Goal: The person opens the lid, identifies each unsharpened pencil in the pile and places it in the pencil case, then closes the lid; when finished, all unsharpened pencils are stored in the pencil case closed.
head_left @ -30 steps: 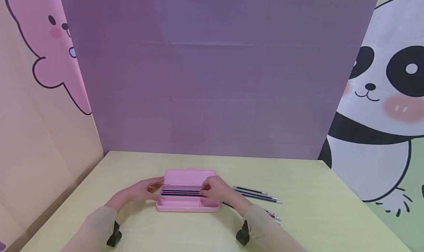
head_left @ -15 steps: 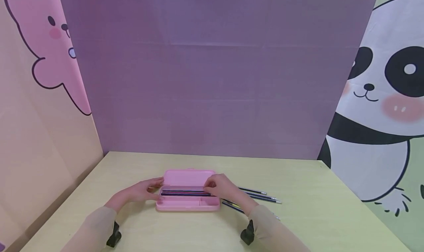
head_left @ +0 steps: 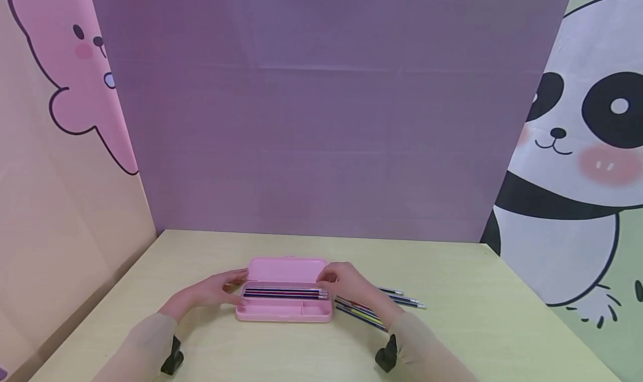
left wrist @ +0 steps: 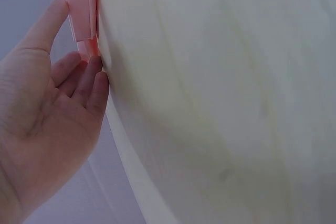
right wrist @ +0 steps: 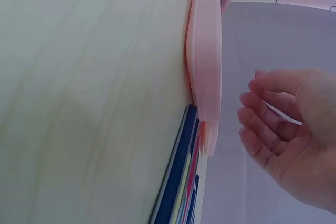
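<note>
An open pink pencil case (head_left: 271,311) lies on the table with its lid (head_left: 286,270) folded back. Several dark striped pencils (head_left: 286,294) lie lengthwise in its long compartment, their tips pointing left. My left hand (head_left: 218,289) holds the case's left end, thumb on the near side and fingers by the lid; the left wrist view shows this grip at the pink edge. Over the case's right end hovers my right hand (head_left: 346,284), its fingers loosely bent. In the right wrist view, nothing sits between these fingers, and they are apart from the case.
Loose pencils (head_left: 363,314), dark, yellow and red among them, lie right of the case, partly under my right forearm. More pencils (head_left: 408,301) lie farther right. A purple panel (head_left: 321,119) stands behind the table (head_left: 201,248).
My right hand has moved right and slightly up from the pencils in the case, uncovering their right ends and the small compartment. My left hand stays at the case's left end.
</note>
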Motion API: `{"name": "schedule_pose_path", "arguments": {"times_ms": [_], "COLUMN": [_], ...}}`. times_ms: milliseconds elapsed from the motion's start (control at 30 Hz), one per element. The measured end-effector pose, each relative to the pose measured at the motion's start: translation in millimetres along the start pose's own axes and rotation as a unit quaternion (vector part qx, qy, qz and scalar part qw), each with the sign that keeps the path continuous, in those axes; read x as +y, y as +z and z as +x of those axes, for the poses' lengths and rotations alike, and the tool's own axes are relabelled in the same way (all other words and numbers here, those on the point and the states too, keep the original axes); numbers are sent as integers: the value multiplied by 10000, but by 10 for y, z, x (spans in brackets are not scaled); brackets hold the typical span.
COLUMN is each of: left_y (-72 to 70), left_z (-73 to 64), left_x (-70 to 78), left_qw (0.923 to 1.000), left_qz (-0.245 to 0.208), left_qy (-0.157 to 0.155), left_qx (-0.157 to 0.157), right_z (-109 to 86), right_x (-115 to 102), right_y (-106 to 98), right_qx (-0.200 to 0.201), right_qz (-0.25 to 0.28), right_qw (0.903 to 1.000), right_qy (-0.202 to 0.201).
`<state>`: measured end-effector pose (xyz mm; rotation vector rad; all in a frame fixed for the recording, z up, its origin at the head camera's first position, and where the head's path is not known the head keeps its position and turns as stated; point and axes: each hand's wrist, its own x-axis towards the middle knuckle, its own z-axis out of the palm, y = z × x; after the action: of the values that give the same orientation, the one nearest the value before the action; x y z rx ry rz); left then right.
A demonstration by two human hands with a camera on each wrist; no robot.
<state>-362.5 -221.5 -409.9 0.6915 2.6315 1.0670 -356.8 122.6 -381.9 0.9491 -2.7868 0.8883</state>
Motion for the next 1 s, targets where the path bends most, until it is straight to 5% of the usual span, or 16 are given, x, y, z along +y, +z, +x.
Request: {"name": "schedule_pose_path", "arguments": {"times_ms": [300, 1000], "left_y": [17, 9], "left_z": [-3, -18], "left_x": [14, 58], "left_qw": [9997, 9998], "left_qz": [-85, -7], "left_qy": [-221, -188], "left_qx": [77, 108], "right_z": [-99, -490], "right_x": [122, 373], "right_y": [-122, -377], "right_qx": [147, 434], "right_qz": [-167, -169], "right_qw": [9997, 9988], "right_qy": [-103, 172]}}
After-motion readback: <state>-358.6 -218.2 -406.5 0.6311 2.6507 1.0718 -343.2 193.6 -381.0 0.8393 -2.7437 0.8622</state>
